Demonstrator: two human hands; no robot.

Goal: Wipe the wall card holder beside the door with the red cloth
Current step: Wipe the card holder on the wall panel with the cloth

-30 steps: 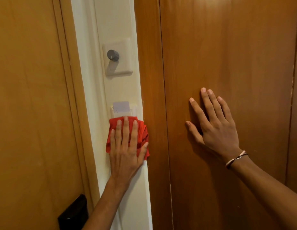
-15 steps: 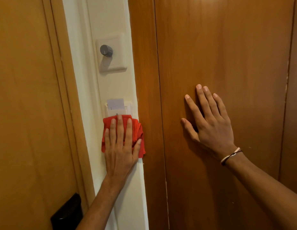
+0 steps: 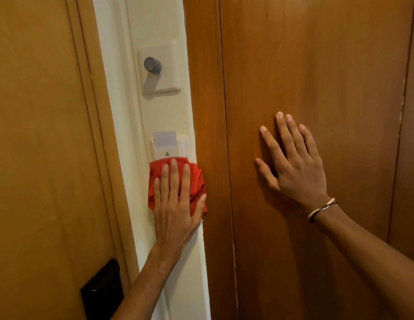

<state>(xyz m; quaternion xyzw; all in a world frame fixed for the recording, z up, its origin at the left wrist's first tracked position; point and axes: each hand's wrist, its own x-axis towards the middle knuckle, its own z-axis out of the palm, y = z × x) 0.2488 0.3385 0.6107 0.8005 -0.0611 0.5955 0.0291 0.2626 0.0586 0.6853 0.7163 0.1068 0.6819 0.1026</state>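
I see the left hand (image 3: 176, 211) flat, fingers extended, pressing the red cloth (image 3: 196, 179) over the card holder (image 3: 165, 151) lower edge. Right hand (image 3: 296, 167) open, flat on the door (image 3: 317, 65), holding nothing.

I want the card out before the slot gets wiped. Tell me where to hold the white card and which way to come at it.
Pinch the bare top edge of the white card, the only part standing clear of the card holder. Come from above with fingers on its front and back faces. It stands upright in the slot, so a straight upward pull should free it. The left hand and red cloth sit just below.
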